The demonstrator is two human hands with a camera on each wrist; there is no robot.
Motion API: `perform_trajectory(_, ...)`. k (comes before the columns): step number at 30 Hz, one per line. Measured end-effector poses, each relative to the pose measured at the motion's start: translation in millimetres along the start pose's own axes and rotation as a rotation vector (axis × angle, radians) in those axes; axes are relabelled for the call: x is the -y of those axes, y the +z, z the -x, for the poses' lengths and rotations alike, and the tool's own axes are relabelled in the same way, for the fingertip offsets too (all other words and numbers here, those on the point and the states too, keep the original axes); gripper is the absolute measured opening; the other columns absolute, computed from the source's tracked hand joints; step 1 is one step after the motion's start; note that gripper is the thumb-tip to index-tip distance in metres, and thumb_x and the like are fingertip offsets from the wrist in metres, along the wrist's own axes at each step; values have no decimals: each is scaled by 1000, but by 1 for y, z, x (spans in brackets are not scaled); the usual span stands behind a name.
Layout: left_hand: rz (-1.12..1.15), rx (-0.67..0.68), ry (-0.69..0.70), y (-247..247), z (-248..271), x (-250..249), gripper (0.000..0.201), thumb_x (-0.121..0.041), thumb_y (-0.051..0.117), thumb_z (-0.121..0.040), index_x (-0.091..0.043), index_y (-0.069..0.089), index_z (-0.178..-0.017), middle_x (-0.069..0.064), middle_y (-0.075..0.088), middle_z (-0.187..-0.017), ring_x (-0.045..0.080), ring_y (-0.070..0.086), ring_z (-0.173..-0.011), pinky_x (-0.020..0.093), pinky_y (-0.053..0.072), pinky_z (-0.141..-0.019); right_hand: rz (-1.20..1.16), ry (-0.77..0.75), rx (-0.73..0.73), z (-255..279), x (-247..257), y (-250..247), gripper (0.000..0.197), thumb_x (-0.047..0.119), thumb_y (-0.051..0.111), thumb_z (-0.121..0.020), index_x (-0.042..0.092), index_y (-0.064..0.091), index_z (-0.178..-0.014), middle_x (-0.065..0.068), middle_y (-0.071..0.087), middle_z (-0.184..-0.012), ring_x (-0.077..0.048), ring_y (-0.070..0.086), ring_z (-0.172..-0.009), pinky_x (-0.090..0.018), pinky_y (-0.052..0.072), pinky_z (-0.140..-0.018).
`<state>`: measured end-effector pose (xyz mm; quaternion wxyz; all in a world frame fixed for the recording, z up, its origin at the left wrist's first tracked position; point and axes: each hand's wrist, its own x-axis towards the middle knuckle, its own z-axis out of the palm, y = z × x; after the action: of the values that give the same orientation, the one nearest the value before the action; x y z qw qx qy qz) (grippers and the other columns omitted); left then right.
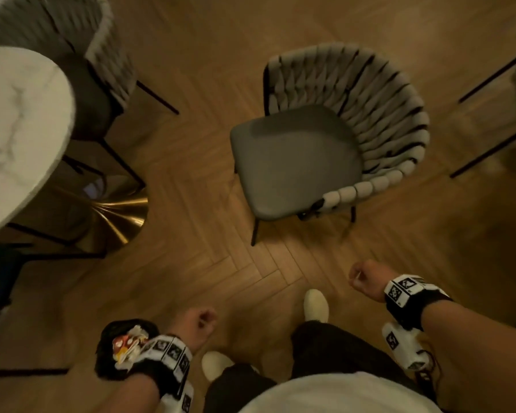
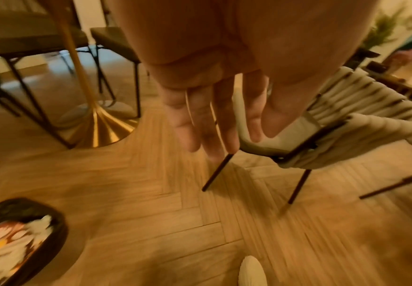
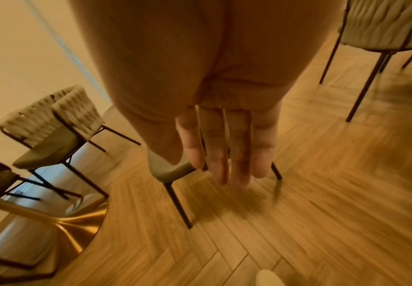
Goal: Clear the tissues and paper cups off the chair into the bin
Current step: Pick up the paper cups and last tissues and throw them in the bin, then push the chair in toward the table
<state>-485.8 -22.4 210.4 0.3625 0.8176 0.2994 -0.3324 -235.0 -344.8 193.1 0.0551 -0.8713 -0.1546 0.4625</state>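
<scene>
The grey chair [image 1: 295, 159] with a woven back stands mid-floor, and I see nothing lying on its seat. A black bin [image 1: 105, 347] sits on the floor at lower left, holding white tissues and a red-and-white paper cup [image 1: 122, 344]; the left wrist view shows the bin [image 2: 53, 228] too. My left hand [image 1: 197, 323] hangs just right of the bin, fingers [image 2: 207, 125] loose and holding nothing. My right hand [image 1: 367, 278] hangs near the chair's front, its fingers [image 3: 227, 154] straight and bare.
A round marble table [image 1: 18, 129] on a gold base [image 1: 122, 216] stands at left with another woven chair [image 1: 72, 55] behind it. A further chair's legs [image 1: 489, 144] show at right. My white shoes [image 1: 316, 305] stand on the herringbone wood floor.
</scene>
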Motion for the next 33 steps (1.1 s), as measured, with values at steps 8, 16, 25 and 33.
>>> perform_trajectory(8, 40, 5, 130, 4, -64, -164, 18, -15, 60, -86, -24, 64, -101, -10, 61, -90, 5, 56, -78, 16, 42, -66, 6, 25, 17, -11, -87, -68, 5, 27, 59, -85, 29, 61, -82, 1, 63, -81, -17, 59, -76, -28, 43, -70)
perform_trajectory(16, 56, 5, 297, -3, -142, -255, 12, -23, 64, -82, -27, 65, -94, -2, 67, -96, 12, 63, -82, 35, 55, -81, 166, 44, 19, -43, -110, -165, 18, 21, 59, -86, 14, 68, -99, -2, 65, -89, -20, 61, -84, -25, 45, -74)
perform_trajectory(25, 162, -1, 232, -21, -213, -371, 12, -29, 56, -85, -38, 61, -92, -10, 64, -95, 9, 60, -86, 32, 52, -80, 328, -180, -31, -133, -120, -332, 17, 25, 54, -87, 16, 66, -93, -6, 69, -91, -24, 63, -84, -34, 50, -75)
perform_trajectory(33, 598, -230, -59, 68, -299, -542, 6, -26, 62, -83, -31, 63, -86, -7, 68, -85, 10, 63, -84, 31, 52, -83, 953, -657, 146, -298, -137, -486, 35, 38, 48, -92, 21, 53, -122, -1, 59, -121, -24, 54, -115, -34, 43, -97)
